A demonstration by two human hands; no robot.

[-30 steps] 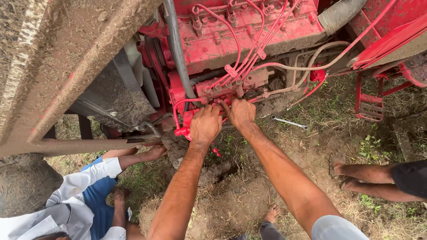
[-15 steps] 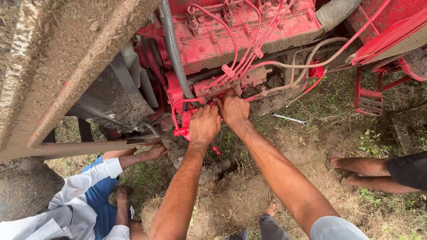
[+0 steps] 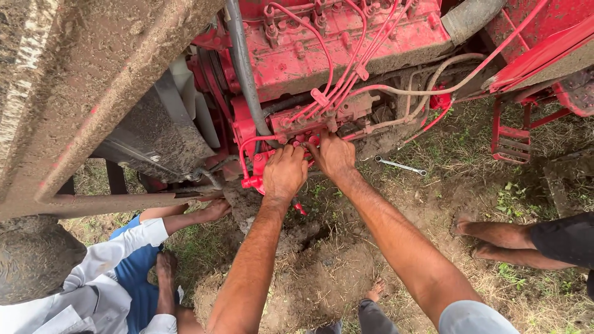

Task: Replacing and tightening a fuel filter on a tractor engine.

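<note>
Both hands (image 3: 309,166) press the red pump (image 3: 309,124).

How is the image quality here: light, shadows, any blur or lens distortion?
Head view: soft, even daylight with no hard shadows or glare; the left hand, right hand and red engine are sharp, with no motion blur. The wide lens bends the edges: the muddy panel at left looms large, and the spanner on the ground looks small. Under the engine it is dim.

Outdoors in daylight: bare muddy ground (image 3: 334,272) fills the lower centre, with sparse grass (image 3: 526,198) at right.
</note>
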